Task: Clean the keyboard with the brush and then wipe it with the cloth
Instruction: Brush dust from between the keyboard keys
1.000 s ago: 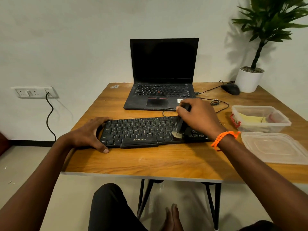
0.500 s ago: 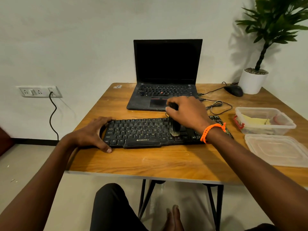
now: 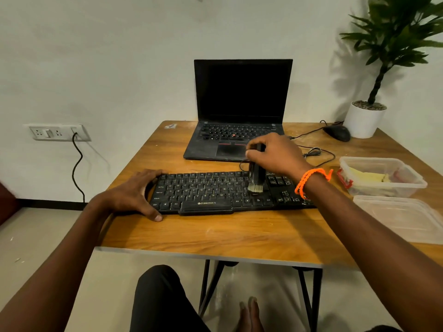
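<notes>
Keyboard [image 3: 215, 192]: light, likely slides; left hand [image 3: 134, 195] lies flat bracing its end, right hand [image 3: 275, 155] grips brush [image 3: 256, 178].

You have one keyboard [image 3: 215, 192], one brush [image 3: 256, 178], one laptop [image 3: 239, 111], one mouse [image 3: 336, 133], one potted plant [image 3: 366, 116], one plastic container [image 3: 381, 177], one loose lid [image 3: 405, 218], all on one bench [image 3: 215, 236]; two hands.
</notes>
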